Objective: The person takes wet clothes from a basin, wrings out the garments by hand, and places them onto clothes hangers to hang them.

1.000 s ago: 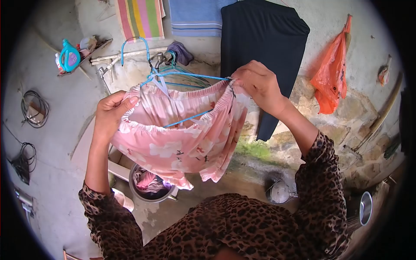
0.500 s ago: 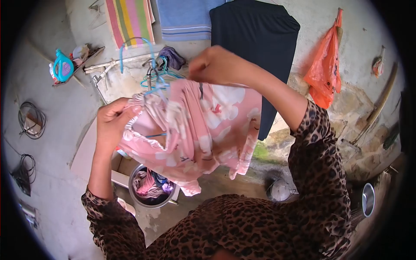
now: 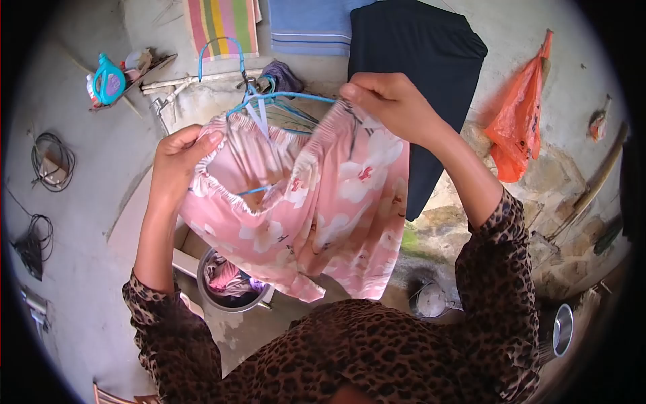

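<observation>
Pink floral shorts (image 3: 269, 229) with a gathered elastic waist spread between my two hands. My left hand (image 3: 176, 168) pinches the waistband at its left side, thumb on top. At the upper right of the waistband, my right hand (image 3: 393, 104) is closed on the fabric beside the end of the blue hanger (image 3: 296, 95). The hanger's hook stands up above the shorts, and its lower bar shows inside the waist opening. A pale ribbon hangs near the hanger's neck.
Behind are a striped towel (image 3: 222, 27), a blue towel (image 3: 309, 27), dark trousers (image 3: 417, 60) and an orange bag (image 3: 518, 121). A metal basin (image 3: 232, 304) of clothes is below left. A teal bottle (image 3: 108, 81) stands on a shelf, upper left.
My right hand moved left across the shorts, then back out to the right, pulling the waistband with it. The shorts' right side is now spread wider. My left hand keeps its hold.
</observation>
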Tool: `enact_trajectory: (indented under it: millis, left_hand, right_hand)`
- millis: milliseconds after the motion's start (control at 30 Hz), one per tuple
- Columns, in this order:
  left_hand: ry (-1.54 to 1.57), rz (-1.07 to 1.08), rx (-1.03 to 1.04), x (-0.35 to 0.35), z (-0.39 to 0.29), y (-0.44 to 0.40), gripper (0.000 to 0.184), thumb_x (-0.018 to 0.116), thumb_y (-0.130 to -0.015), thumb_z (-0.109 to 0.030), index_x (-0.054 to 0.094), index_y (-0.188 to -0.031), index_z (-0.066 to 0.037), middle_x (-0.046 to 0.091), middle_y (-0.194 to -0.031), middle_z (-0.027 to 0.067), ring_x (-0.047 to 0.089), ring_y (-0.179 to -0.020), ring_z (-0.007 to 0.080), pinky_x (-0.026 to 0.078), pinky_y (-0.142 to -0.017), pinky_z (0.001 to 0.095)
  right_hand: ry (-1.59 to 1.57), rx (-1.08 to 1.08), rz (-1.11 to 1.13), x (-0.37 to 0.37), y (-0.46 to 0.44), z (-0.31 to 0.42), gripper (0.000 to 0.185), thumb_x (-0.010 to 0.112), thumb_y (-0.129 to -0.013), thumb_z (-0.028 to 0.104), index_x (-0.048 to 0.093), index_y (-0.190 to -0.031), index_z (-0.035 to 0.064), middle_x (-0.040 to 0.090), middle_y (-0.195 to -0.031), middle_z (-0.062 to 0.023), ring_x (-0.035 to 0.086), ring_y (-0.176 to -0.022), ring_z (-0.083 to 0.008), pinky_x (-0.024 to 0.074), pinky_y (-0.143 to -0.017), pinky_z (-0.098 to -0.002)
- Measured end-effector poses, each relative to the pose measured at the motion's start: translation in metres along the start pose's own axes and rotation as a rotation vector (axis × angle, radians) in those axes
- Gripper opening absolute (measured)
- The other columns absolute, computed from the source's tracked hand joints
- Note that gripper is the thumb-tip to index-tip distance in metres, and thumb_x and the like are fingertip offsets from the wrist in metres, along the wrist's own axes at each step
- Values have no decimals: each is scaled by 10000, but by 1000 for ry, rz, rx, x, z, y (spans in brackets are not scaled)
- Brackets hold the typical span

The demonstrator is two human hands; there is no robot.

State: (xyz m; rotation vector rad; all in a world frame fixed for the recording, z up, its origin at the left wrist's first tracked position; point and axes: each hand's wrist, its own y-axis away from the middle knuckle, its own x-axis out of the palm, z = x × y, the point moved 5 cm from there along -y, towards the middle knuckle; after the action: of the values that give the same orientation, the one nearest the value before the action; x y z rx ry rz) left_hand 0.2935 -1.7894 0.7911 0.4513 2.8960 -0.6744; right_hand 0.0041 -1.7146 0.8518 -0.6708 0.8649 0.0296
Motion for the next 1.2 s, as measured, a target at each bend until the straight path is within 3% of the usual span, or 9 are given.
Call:
enact_trajectory:
  millis: [133,233,367,467,600,700,933,1133,1200]
  left_hand:
    - [20,26,21,6,1,-2,123,675,-856,-123,666,-829,-3,566,-730,-64,452,-675,8,362,-612,177]
    - [-33,101,-15,4,6,-8,126,664,-868,-128,672,-877,-2,607,-772,-46,496,-712,22,396,-655,191]
    - [-230,174,34,5,-1,-9,160,663,-876,-161,664,-871,-1,570,-749,-62,465,-696,12,382,-627,180]
    - [-243,292,61,5,-15,-3,228,607,-918,-215,648,-998,-6,611,-854,-36,524,-795,39,433,-725,208]
    - [-193,193,104,-32,-10,-5,334,508,-967,-288,592,-1156,-26,636,-1023,23,562,-943,97,438,-855,262]
    - [-15,152,-60,-43,9,10,308,550,-948,-244,587,-1171,-34,640,-1011,38,566,-935,92,436,-851,254]
    - [5,-13,-50,-47,22,6,241,621,-904,-167,601,-1099,-27,671,-883,27,591,-743,52,455,-675,212]
    - [-58,1,11,-46,29,2,304,580,-923,-298,586,-1107,-56,663,-932,33,608,-811,85,473,-720,271]
    - [86,-25,-1,-47,41,0,328,560,-933,-311,570,-1136,-54,654,-973,51,615,-867,110,487,-765,295]
  right_hand:
    - [89,-63,31,12,11,3,267,670,-859,234,608,-806,-21,465,-592,-123,405,-516,-154,371,-502,-331]
    - [149,-57,-122,15,16,-4,298,674,-858,246,596,-781,-31,426,-578,-117,381,-514,-146,347,-490,-328]
    - [-37,61,-160,13,19,-16,305,680,-856,238,588,-755,-35,403,-578,-73,357,-532,-97,320,-482,-294]
    - [-66,85,-179,7,19,-14,273,675,-862,211,594,-740,-19,393,-583,-7,343,-556,-52,298,-484,-257]
    - [-59,106,-247,-8,21,-24,231,655,-879,172,593,-720,16,393,-599,70,352,-596,-10,285,-510,-213]
    - [-123,116,-354,-18,21,-39,289,684,-856,228,597,-694,6,371,-551,58,318,-519,-23,260,-452,-233]
    - [-29,90,-365,-26,10,-26,336,675,-869,247,566,-654,14,362,-544,69,296,-517,-18,227,-442,-235]
    - [-61,91,-435,-37,18,-24,328,683,-860,236,564,-649,15,369,-546,73,294,-521,-22,223,-448,-240]
    - [-37,85,-452,-40,21,-25,326,686,-857,230,561,-646,16,373,-549,73,296,-526,-22,224,-454,-238]
